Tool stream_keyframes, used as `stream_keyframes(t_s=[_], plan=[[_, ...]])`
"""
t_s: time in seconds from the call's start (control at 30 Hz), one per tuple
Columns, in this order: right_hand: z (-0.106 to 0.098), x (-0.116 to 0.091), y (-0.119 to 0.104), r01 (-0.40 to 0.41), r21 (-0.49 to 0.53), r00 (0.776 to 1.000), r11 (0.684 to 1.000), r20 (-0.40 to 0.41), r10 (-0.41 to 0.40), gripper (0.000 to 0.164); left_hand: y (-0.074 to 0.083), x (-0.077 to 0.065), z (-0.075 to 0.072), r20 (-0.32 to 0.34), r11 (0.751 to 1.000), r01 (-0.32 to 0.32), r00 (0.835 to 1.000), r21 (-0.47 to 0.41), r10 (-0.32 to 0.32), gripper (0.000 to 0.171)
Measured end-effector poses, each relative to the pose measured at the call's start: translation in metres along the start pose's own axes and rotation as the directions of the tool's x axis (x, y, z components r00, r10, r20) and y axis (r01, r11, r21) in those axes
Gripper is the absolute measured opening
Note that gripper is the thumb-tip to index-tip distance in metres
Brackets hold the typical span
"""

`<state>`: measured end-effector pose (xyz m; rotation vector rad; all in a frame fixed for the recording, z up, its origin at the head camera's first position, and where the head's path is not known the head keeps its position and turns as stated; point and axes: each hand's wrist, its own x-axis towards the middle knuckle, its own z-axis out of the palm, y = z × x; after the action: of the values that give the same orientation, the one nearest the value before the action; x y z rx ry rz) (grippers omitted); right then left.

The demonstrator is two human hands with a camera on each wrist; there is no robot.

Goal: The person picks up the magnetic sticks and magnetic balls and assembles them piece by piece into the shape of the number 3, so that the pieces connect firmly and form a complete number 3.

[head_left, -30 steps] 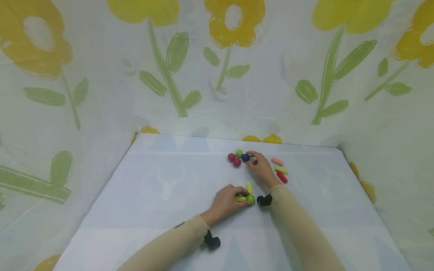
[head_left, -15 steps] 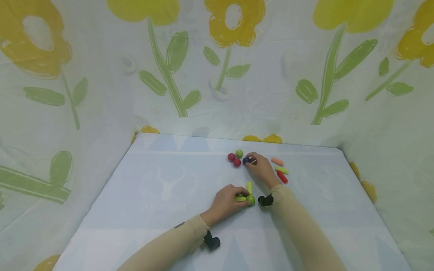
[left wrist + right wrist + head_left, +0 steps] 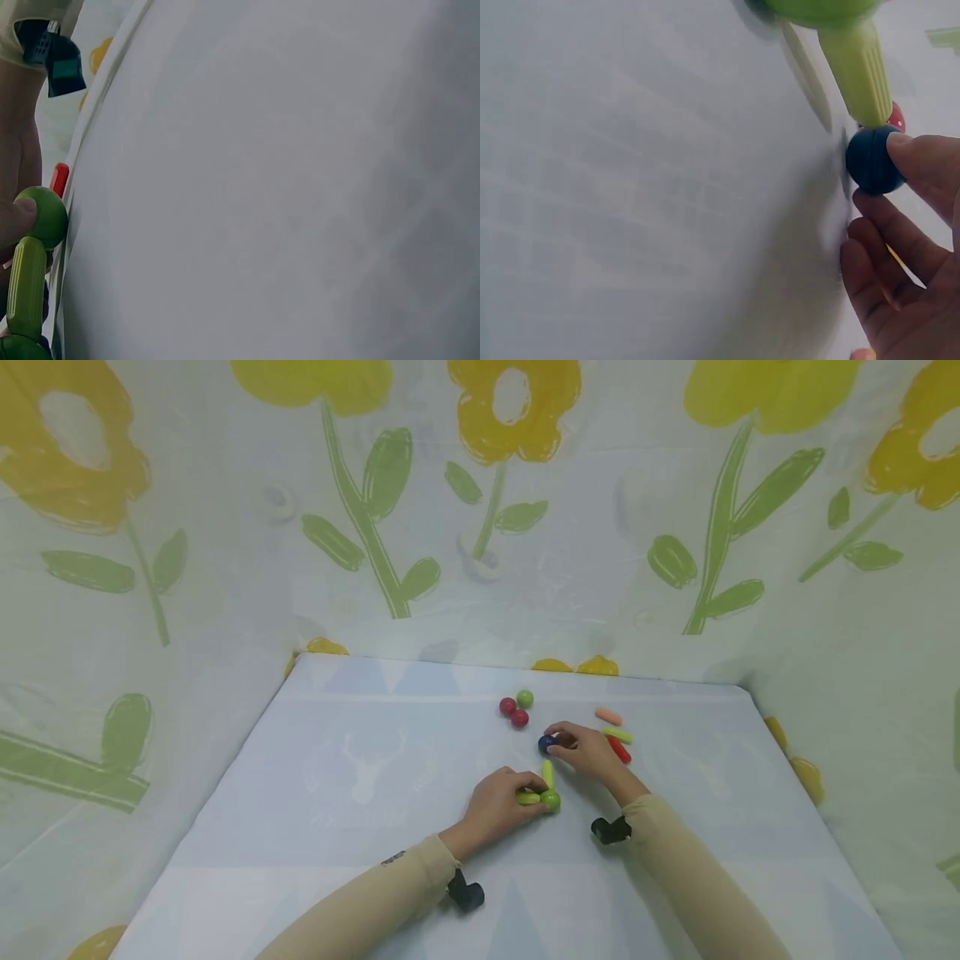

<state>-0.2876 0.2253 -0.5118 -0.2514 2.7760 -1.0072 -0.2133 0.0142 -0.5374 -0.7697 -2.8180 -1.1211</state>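
In the head view my left hand [image 3: 498, 806] holds a piece made of a green ball [image 3: 551, 800] and yellow-green rods; one rod [image 3: 528, 797] lies within the fingers, another rod [image 3: 548, 773] points away from the body. The left wrist view shows a thumb on the green ball [image 3: 46, 217], with a rod [image 3: 27, 289] and a second green ball [image 3: 21, 348] below. My right hand [image 3: 588, 750] pinches a dark blue ball [image 3: 547, 744] between thumb and fingers. In the right wrist view the blue ball [image 3: 876, 159] is close to the rod's free end [image 3: 866, 97]; whether they touch I cannot tell.
Two red balls [image 3: 519, 718] and a loose green ball [image 3: 525, 698] are grouped at the back of the table [image 3: 300, 760]. Right of them lie an orange rod [image 3: 609, 716], a yellow-green rod [image 3: 618, 735] and a red rod [image 3: 618, 749], beside the right wrist.
The right hand has taken the blue ball from beside the other balls and brought it toward the body, close to the upright-pointing rod. The left hand has kept its place and hold.
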Motion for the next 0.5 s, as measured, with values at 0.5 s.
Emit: stream_keyframes(t_s=[0.5], plan=[[0.002, -0.017, 0.004, 0.057, -0.033, 0.998, 0.998, 0.022, -0.056, 0.029, 0.0, -0.001, 0.003, 0.004, 1.0, -0.006, 1.0, -0.007, 0.006, 0.026]])
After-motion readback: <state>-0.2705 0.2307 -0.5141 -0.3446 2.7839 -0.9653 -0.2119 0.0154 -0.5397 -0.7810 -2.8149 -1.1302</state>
